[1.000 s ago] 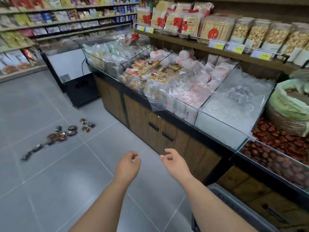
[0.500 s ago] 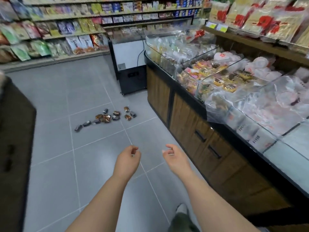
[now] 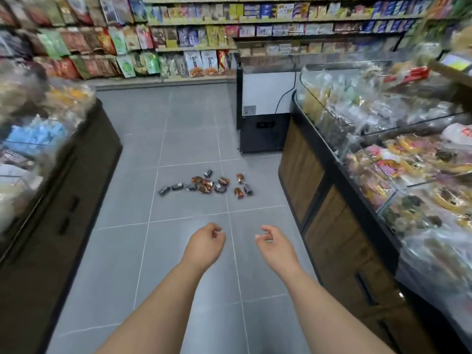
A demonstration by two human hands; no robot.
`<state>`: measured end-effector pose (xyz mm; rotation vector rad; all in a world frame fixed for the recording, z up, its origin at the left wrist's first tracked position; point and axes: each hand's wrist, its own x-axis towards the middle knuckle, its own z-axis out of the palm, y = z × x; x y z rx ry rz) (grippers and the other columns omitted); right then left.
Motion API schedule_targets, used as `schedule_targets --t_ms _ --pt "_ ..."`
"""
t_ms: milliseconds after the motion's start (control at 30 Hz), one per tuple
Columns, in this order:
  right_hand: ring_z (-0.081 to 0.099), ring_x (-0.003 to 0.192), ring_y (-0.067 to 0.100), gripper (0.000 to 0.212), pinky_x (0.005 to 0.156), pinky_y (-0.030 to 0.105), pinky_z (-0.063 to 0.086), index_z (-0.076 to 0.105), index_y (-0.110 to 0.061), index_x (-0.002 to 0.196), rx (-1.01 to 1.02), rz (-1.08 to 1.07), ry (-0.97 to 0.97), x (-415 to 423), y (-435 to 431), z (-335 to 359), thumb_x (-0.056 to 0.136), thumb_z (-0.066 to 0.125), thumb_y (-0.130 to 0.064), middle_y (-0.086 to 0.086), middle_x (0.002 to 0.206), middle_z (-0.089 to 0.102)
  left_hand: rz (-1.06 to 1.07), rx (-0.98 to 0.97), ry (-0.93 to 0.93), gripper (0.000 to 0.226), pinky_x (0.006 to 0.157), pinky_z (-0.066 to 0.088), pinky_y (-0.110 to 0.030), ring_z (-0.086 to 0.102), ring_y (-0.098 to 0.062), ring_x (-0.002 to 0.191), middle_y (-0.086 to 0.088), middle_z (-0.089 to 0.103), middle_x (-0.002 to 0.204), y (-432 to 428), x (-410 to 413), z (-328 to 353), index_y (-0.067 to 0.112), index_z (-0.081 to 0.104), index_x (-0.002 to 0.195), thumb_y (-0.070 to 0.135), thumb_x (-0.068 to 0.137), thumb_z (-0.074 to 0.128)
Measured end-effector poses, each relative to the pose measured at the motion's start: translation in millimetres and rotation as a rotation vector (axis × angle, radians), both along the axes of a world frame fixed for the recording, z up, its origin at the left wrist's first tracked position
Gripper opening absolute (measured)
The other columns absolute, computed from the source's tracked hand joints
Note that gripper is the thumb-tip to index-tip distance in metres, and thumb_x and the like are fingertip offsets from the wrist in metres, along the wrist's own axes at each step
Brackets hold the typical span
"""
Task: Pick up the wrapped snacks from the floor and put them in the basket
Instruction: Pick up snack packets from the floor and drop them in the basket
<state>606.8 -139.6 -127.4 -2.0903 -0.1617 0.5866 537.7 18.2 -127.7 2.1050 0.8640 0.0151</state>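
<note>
Counting roughly twelve wrapped snacks [image 3: 207, 183] on floor [image 3: 189, 139]; we hold left grip [image 3: 204, 245], right grip [image 3: 274, 247] loosely curled, both empty.

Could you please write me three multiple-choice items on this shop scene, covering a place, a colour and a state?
1. Where do the wrapped snacks lie?
A. on the grey floor
B. on a shelf
C. inside a glass case

2. What colours are their wrappers?
A. blue and white
B. orange and dark
C. all green

3. What do the left hand and right hand hold?
A. a snack each
B. a bag between them
C. nothing

Key:
1 A, they are scattered on the tiles ahead of the hands.
2 B, orange and dark wrappers show in the pile.
3 C, the fingers are loosely curled and empty.
</note>
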Motion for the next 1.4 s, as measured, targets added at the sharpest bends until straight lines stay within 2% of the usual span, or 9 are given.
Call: schedule_targets --t_ms 167,300,433,667,833,933,1100,1200,1400 --pt "0.051 0.092 0.009 0.037 0.078 0.02 0.037 0.05 -0.013 0.13 -0.014 0.045 -0.001 70 25 -3 0.094 0.053 -0.023 -0.003 0.103 0.055 0.039 0.052 0.039 0.031 0.085 0.043 -0.025 0.054 -0.018 0.108 -0.001 0.058 0.117 19 54 0 0.017 0.057 0.121 0.029 0.093 0.049" --pt "0.052 0.093 0.01 0.036 0.082 0.022 0.039 0.051 -0.014 0.128 -0.027 0.074 -0.024 116 56 -10 0.094 0.054 -0.025 0.003 0.122 0.056 0.068 0.062 0.055 0.032 0.09 0.043 -0.027 0.054 -0.019 0.109 -0.004 0.056 0.12 47 92 -4 0.017 0.056 0.122 0.029 0.094 0.049" --pt "0.053 0.112 0.016 0.038 0.094 0.024 0.038 0.051 -0.015 0.13 -0.059 0.099 -0.051 166 97 -16 0.094 0.054 -0.025 0.004 0.131 0.049 0.062 0.08 0.07 0.033 0.086 0.04 -0.025 0.054 -0.019 0.109 -0.004 0.055 0.122 88 138 -12 0.017 0.055 0.124 0.03 0.094 0.049" --pt "0.05 0.113 0.015 0.042 0.088 0.018 0.031 0.049 -0.017 0.132 -0.097 0.037 -0.087 264 180 -18 0.092 0.056 -0.027 0.005 0.127 0.049 -0.025 0.072 0.108 0.038 0.093 0.042 -0.028 0.054 -0.021 0.114 -0.006 0.054 0.13 182 244 -24 0.016 0.052 0.129 0.029 0.093 0.049" --pt "0.05 0.11 0.014 0.039 0.089 0.019 0.033 0.05 -0.016 0.129 -0.099 -0.061 -0.085 325 224 -16 0.092 0.056 -0.027 0.004 0.125 0.049 -0.113 0.085 0.116 0.035 0.087 0.043 -0.028 0.056 -0.023 0.111 -0.004 0.061 0.123 237 325 -23 0.016 0.056 0.124 0.028 0.092 0.048" --pt "0.052 0.11 0.017 0.035 0.089 0.019 0.033 0.053 -0.016 0.126 -0.112 -0.107 -0.074 357 239 -19 0.092 0.056 -0.024 0.005 0.123 0.049 -0.147 0.053 0.122 0.032 0.085 0.042 -0.028 0.057 -0.025 0.107 -0.006 0.063 0.118 251 365 -28 0.013 0.056 0.118 0.027 0.091 0.049" --pt "0.051 0.113 0.019 0.041 0.092 0.02 0.034 0.049 -0.015 0.132 -0.128 -0.148 -0.036 421 250 -32 0.093 0.055 -0.024 0.006 0.128 0.047 -0.215 0.053 0.151 0.038 0.092 0.041 -0.029 0.054 -0.024 0.115 -0.006 0.058 0.127 266 433 -42 0.012 0.053 0.128 0.025 0.093 0.048" --pt "0.05 0.114 0.018 0.042 0.09 0.02 0.034 0.046 -0.016 0.135 -0.142 -0.127 -0.027 475 256 -42 0.094 0.054 -0.026 0.005 0.13 0.045 -0.217 0.032 0.154 0.036 0.094 0.043 -0.029 0.055 -0.023 0.114 -0.007 0.06 0.126 273 483 -51 0.011 0.054 0.128 0.024 0.094 0.048" --pt "0.049 0.119 0.02 0.043 0.099 0.027 0.036 0.046 -0.016 0.135 -0.168 -0.073 -0.013 599 269 -63 0.094 0.054 -0.026 0.006 0.134 0.044 -0.183 0.013 0.206 0.035 0.09 0.044 -0.031 0.058 -0.028 0.109 -0.01 0.061 0.121 282 595 -67 0.011 0.055 0.125 0.02 0.093 0.046"
